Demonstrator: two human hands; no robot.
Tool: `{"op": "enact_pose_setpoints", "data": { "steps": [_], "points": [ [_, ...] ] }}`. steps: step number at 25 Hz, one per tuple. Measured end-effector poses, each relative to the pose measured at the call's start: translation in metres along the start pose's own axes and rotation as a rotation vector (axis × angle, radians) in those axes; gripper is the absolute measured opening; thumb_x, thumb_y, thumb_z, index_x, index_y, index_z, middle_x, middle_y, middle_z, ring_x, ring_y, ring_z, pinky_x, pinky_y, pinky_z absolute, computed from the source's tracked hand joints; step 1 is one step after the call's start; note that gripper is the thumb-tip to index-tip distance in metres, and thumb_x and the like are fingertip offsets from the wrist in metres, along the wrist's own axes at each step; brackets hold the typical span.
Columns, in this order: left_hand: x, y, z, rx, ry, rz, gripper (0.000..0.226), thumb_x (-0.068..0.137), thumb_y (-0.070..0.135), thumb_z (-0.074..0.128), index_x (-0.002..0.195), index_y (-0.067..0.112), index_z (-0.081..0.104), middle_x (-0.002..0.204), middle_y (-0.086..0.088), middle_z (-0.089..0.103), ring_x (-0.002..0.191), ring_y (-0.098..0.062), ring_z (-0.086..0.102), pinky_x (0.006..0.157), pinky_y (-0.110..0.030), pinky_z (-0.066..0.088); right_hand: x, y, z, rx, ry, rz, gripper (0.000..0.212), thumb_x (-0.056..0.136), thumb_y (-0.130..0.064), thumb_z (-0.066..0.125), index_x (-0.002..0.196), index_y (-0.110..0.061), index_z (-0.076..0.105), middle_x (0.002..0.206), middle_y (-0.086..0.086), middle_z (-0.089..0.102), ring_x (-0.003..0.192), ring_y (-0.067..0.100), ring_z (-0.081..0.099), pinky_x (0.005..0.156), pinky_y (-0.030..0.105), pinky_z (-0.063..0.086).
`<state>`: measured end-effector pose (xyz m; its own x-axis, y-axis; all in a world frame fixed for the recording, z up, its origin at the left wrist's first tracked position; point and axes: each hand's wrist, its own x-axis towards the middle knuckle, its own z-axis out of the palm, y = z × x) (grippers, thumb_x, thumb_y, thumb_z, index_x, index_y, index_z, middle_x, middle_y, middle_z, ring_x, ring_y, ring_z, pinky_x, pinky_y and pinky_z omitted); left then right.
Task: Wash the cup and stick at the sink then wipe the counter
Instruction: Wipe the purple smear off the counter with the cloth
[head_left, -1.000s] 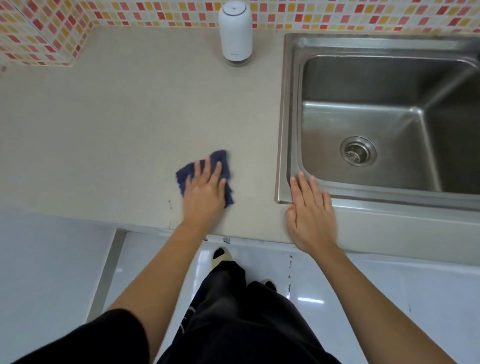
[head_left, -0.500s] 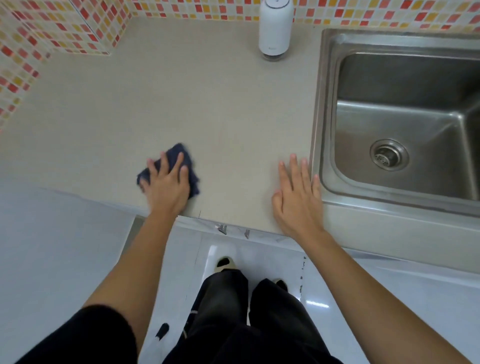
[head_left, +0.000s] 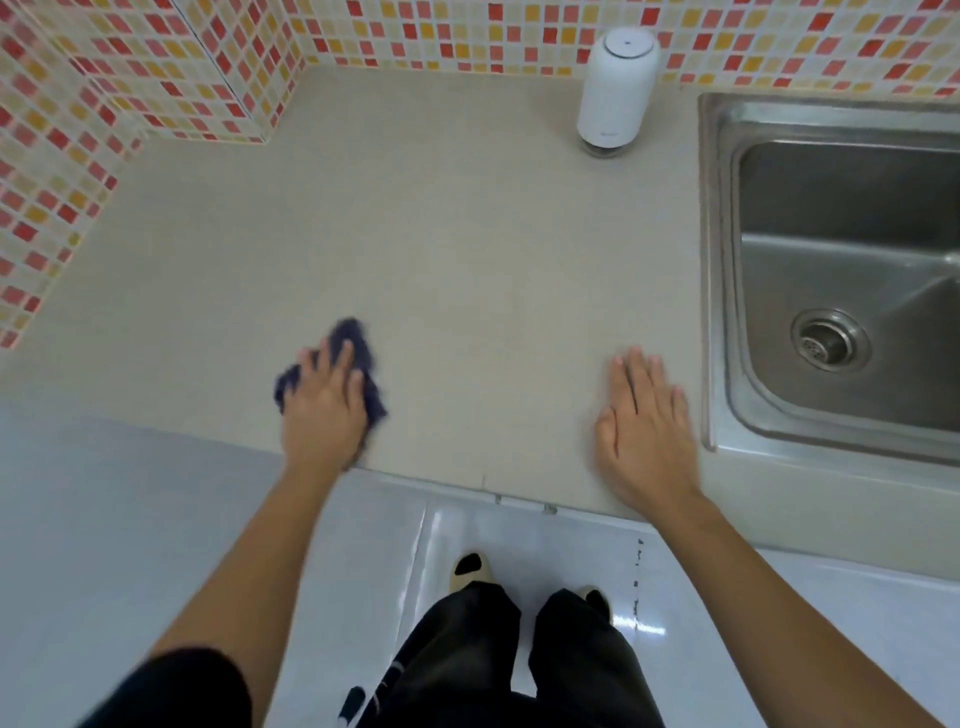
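Observation:
My left hand (head_left: 324, 410) presses flat on a dark blue cloth (head_left: 358, 343) near the front edge of the beige counter (head_left: 441, 249). The cloth shows above and to the right of my fingers, slightly blurred. My right hand (head_left: 644, 431) lies flat on the counter with fingers spread, holding nothing, just left of the steel sink (head_left: 852, 270). The sink basin is bare, with its drain (head_left: 830, 340) visible. No cup or stick is in view.
A white cylindrical dispenser (head_left: 615, 91) stands at the back of the counter beside the sink. Red and orange mosaic tile wall (head_left: 156, 78) bounds the counter at the back and left. White floor, my legs and feet lie below the counter edge.
My left hand has slid the cloth leftward along the front of the counter, away from the sink. My right hand moved left off the sink rim onto the counter. The view shifted left.

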<state>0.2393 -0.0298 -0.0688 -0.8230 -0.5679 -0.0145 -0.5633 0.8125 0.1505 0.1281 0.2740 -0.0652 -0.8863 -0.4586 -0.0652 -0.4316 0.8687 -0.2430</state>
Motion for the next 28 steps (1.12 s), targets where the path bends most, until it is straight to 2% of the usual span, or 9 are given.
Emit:
{"op": "enact_pose_setpoints", "data": {
  "steps": [3, 7, 9, 14, 16, 18, 24, 26, 28],
  "points": [
    [0.090, -0.003, -0.011, -0.070, 0.016, -0.204, 0.048, 0.100, 0.029, 0.027, 0.145, 0.013, 0.031, 0.153, -0.015, 0.027, 0.140, -0.038, 0.020, 0.111, -0.054, 0.023, 0.009, -0.040, 0.000, 0.072, -0.031, -0.010, 0.067, 0.086, -0.035, 0.009, 0.148, -0.011, 0.014, 0.157, 0.005, 0.011, 0.145, 0.021, 0.001, 0.115, 0.041, -0.001],
    [0.030, 0.052, 0.006, 0.007, 0.011, 0.329, 0.051, 0.094, 0.034, 0.026, 0.134, 0.014, 0.051, 0.139, -0.013, 0.051, 0.130, -0.036, 0.044, 0.102, -0.049, 0.040, 0.036, -0.063, 0.004, 0.099, -0.021, 0.100, 0.068, 0.084, -0.033, 0.014, 0.148, -0.008, 0.015, 0.158, 0.007, 0.011, 0.145, 0.022, 0.002, 0.116, 0.042, 0.003],
    [-0.024, 0.022, 0.000, -0.028, -0.078, 0.405, 0.046, 0.095, 0.034, 0.030, 0.129, 0.017, 0.056, 0.133, -0.009, 0.058, 0.125, -0.032, 0.052, 0.095, -0.048, 0.046, 0.036, -0.066, 0.013, 0.052, -0.030, 0.099, 0.072, 0.083, -0.039, 0.009, 0.148, -0.008, 0.015, 0.158, 0.007, 0.011, 0.145, 0.023, 0.004, 0.116, 0.044, 0.006],
    [0.047, -0.130, -0.017, 0.118, -0.021, -0.008, 0.049, 0.096, 0.028, 0.027, 0.135, 0.006, 0.048, 0.143, -0.019, 0.045, 0.129, -0.042, 0.042, 0.095, -0.056, 0.042, 0.032, -0.066, 0.022, -0.020, -0.020, 0.110, 0.076, 0.080, -0.045, 0.003, 0.147, -0.012, 0.018, 0.157, 0.004, 0.014, 0.145, 0.022, 0.010, 0.115, 0.048, 0.007],
    [0.105, -0.139, -0.030, -0.004, -0.005, -0.254, 0.048, 0.101, 0.028, 0.027, 0.144, 0.009, 0.034, 0.151, -0.016, 0.032, 0.136, -0.040, 0.027, 0.106, -0.056, 0.030, 0.035, -0.065, 0.017, 0.022, -0.019, 0.107, 0.078, 0.078, -0.046, 0.000, 0.148, -0.014, 0.017, 0.157, 0.002, 0.013, 0.145, 0.019, 0.008, 0.115, 0.047, 0.004],
    [0.148, -0.097, -0.027, -0.034, 0.037, -0.277, 0.049, 0.101, 0.030, 0.024, 0.147, 0.012, 0.028, 0.155, -0.013, 0.025, 0.140, -0.038, 0.018, 0.112, -0.053, 0.021, 0.033, -0.062, 0.012, 0.060, -0.038, 0.079, 0.079, 0.078, -0.046, -0.001, 0.148, -0.015, 0.015, 0.157, 0.000, 0.012, 0.145, 0.017, 0.007, 0.115, 0.045, 0.001],
    [0.073, 0.124, 0.024, -0.124, -0.026, 0.564, 0.045, 0.097, 0.034, 0.031, 0.139, 0.022, 0.045, 0.148, -0.003, 0.042, 0.139, -0.029, 0.033, 0.111, -0.045, 0.029, 0.022, 0.029, -0.005, -0.103, 0.054, 0.310, 0.069, 0.085, -0.043, 0.005, 0.148, -0.015, 0.012, 0.158, 0.006, 0.007, 0.145, 0.022, 0.002, 0.115, 0.048, -0.002],
    [-0.010, 0.133, 0.022, -0.114, -0.116, 0.867, 0.044, 0.096, 0.036, 0.030, 0.131, 0.024, 0.054, 0.140, 0.000, 0.052, 0.133, -0.026, 0.044, 0.106, -0.042, 0.037, 0.018, 0.061, -0.013, -0.116, 0.014, 0.365, 0.066, 0.087, -0.043, 0.008, 0.148, -0.019, 0.010, 0.158, 0.006, 0.007, 0.145, 0.024, 0.003, 0.116, 0.050, 0.001],
    [-0.045, 0.099, 0.014, -0.142, -0.261, 0.972, 0.045, 0.100, 0.037, 0.024, 0.131, 0.026, 0.054, 0.140, 0.003, 0.052, 0.133, -0.021, 0.043, 0.106, -0.039, 0.034, 0.017, 0.075, -0.016, -0.063, -0.017, 0.342, 0.067, 0.086, -0.044, 0.007, 0.149, -0.020, 0.011, 0.157, 0.007, 0.011, 0.145, 0.024, 0.010, 0.116, 0.050, 0.007]
  ]
}}
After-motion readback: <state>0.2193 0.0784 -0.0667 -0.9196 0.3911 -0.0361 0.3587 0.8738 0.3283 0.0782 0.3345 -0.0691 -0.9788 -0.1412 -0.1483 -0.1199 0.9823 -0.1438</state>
